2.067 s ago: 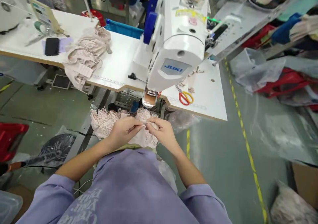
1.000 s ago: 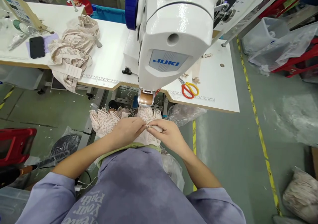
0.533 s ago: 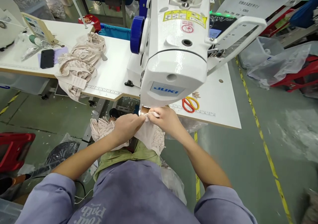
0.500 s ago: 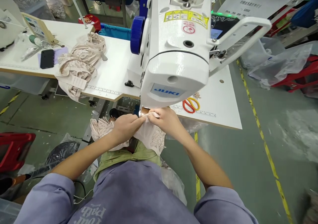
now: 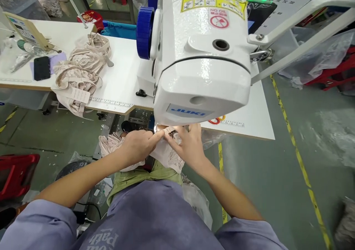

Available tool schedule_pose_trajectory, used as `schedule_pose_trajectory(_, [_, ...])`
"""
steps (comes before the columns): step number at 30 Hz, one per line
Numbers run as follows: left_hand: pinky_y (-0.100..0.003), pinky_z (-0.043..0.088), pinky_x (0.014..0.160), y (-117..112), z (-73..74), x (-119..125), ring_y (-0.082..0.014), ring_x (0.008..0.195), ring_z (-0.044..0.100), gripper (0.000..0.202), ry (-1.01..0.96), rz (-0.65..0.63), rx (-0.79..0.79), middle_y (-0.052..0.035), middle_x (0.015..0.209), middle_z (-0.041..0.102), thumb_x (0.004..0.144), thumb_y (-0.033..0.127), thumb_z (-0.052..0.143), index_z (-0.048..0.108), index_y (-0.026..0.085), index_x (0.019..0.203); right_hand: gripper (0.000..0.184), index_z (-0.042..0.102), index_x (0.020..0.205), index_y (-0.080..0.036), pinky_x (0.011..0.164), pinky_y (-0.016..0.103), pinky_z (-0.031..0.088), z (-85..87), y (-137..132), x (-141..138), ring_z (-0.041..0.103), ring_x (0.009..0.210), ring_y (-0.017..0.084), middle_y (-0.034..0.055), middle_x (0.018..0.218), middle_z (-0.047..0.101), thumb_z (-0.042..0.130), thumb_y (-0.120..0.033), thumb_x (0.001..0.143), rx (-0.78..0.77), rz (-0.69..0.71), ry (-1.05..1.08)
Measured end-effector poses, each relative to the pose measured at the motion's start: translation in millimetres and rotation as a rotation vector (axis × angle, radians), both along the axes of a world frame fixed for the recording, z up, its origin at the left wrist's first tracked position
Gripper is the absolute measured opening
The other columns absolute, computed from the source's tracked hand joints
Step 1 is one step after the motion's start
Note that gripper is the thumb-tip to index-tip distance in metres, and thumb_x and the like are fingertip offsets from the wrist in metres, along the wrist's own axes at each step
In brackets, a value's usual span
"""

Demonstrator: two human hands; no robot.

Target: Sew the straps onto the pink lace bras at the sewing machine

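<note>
Both hands pinch a piece of pale pink lace fabric (image 5: 169,157) right under the head of a white JUKI sewing machine (image 5: 202,61). My left hand (image 5: 137,146) grips the fabric's edge with fingertips pressed together. My right hand (image 5: 190,144) holds the same edge from the right, fingers partly extended under the machine head. The needle area is hidden by the machine. More lace (image 5: 111,144) bunches over my lap to the left of my left hand.
A heap of pink lace garments (image 5: 80,70) lies on the white table (image 5: 122,80), with a black phone (image 5: 41,67) and a control box (image 5: 24,30) further left. Red-and-yellow scissors (image 5: 217,120) peek out beside the machine. A red crate (image 5: 15,174) stands on the floor at left.
My hands have lifted the lace from my lap up to the underside of the machine head. The view has moved closer to the machine, which now hides most of the scissors.
</note>
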State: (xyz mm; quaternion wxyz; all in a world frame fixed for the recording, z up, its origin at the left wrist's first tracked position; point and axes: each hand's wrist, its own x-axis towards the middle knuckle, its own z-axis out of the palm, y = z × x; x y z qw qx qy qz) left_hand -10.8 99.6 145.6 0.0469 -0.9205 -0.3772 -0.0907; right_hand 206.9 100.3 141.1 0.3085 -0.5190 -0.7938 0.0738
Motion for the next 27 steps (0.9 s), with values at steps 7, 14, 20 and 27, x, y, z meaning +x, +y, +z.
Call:
schedule_pose_trajectory(7, [-0.028, 0.017, 0.049, 31, 7.7, -18, -0.015, 0.054, 0.049, 0.051, 0.135, -0.255, -0.074, 0.0007, 0.066, 0.059, 0.091, 0.004, 0.042, 0.05, 0.021, 0.138, 0.021, 0.074, 0.108, -0.028, 0.089, 0.039, 0.049, -18.7, -15, -11, 0.06, 0.096, 0.021, 0.0061, 0.096, 0.061, 0.059, -0.027, 0.095, 0.122, -0.103, 0.088])
schedule_pose_trajectory(14, [-0.028, 0.016, 0.046, 24, 9.3, -8, -0.0166, 0.05, 0.05, 0.046, 0.151, -0.151, -0.09, 0.0001, 0.061, 0.06, 0.092, 0.01, 0.041, 0.054, 0.02, 0.135, 0.052, 0.041, 0.145, -0.022, 0.066, 0.031, 0.053, -43.2, -32, -17, 0.059, 0.069, 0.013, 0.0134, 0.125, 0.056, 0.053, -0.04, 0.098, -0.31, -0.125, 0.571])
schedule_pose_trajectory(20, [-0.028, 0.022, 0.044, -10, 12.6, 16, -0.0171, 0.053, 0.058, 0.039, 0.087, 0.049, -0.008, -0.0004, 0.063, 0.062, 0.094, 0.015, 0.046, 0.052, 0.013, 0.132, 0.036, 0.064, 0.128, -0.024, 0.08, 0.04, 0.053, -28.7, -13, -4, 0.061, 0.092, 0.022, 0.0134, 0.13, 0.056, 0.051, -0.032, 0.094, -0.276, -0.075, 0.43])
schedule_pose_trajectory(27, [-0.031, 0.025, 0.044, -15, 12.1, 32, -0.0182, 0.052, 0.057, 0.045, 0.058, 0.16, 0.068, -0.0014, 0.063, 0.06, 0.088, 0.009, 0.048, 0.053, 0.008, 0.132, 0.018, 0.071, 0.091, -0.021, 0.071, 0.033, 0.048, -6.5, 23, 10, 0.057, 0.079, 0.02, 0.0065, 0.094, 0.061, 0.055, -0.026, 0.086, -0.436, 0.005, 0.353])
